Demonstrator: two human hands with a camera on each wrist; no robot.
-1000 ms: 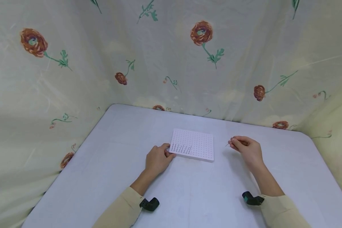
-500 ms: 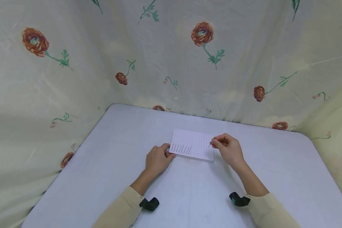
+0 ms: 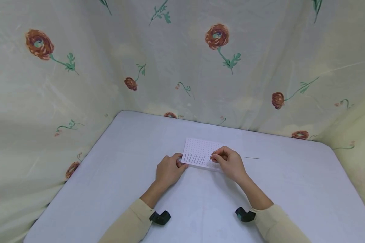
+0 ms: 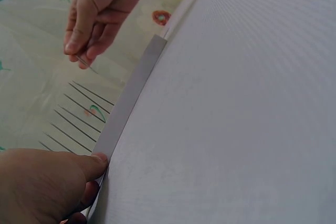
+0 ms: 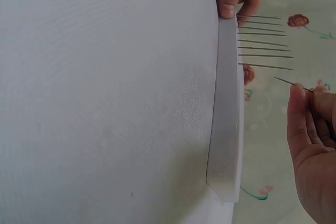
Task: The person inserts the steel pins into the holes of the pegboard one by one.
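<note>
A white board [image 3: 199,144] with a grid of small holes lies on the table. Several thin dark metal needles [image 3: 193,158] stand in a row along its front left part. My left hand [image 3: 168,171] grips the board's front left corner, its thumb [image 4: 95,165] against the front edge. Over the right half of the board is my right hand [image 3: 230,164], pinching one thin needle [image 5: 286,81] between thumb and fingertips. In the right wrist view this needle's tip is apart from the board, beyond the end of the row. My right hand hides the board's right part.
Another thin needle [image 3: 251,157] lies on the white table [image 3: 170,131] to the right of the board. A flower-patterned curtain [image 3: 170,50] hangs behind and at the sides of the table. Each sleeve carries a black wrist camera [image 3: 160,218].
My right hand has moved left from beside the board to over it, carrying the needle. The needle lying on the table has come into view. My left hand stays at the corner.
</note>
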